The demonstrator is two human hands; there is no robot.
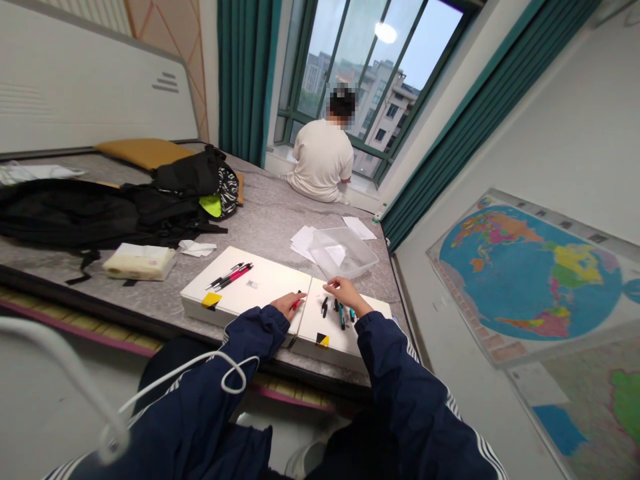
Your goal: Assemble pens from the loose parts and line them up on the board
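Note:
My left hand (285, 306) is closed around a red and black pen piece (297, 304), above the seam between two white boxes. Its fingers hide part of that piece. Over the right white box (313, 323), my right hand (346, 294) has thumb and fingertips drawn together. Whatever sits between them is too small to make out. Just below that hand lie several black and teal pen parts (341, 315), loose on the lid. On the left white box (275, 273), several pens (231, 276), red, black and grey, rest side by side.
Behind the boxes are a clear plastic bin (345, 252) and white papers (302, 241). A tissue pack (140, 261) and black bags (110, 210) lie left on the grey bed surface (265, 220). A person (323, 157) sits by the window. A white cable (200, 360) crosses my left sleeve.

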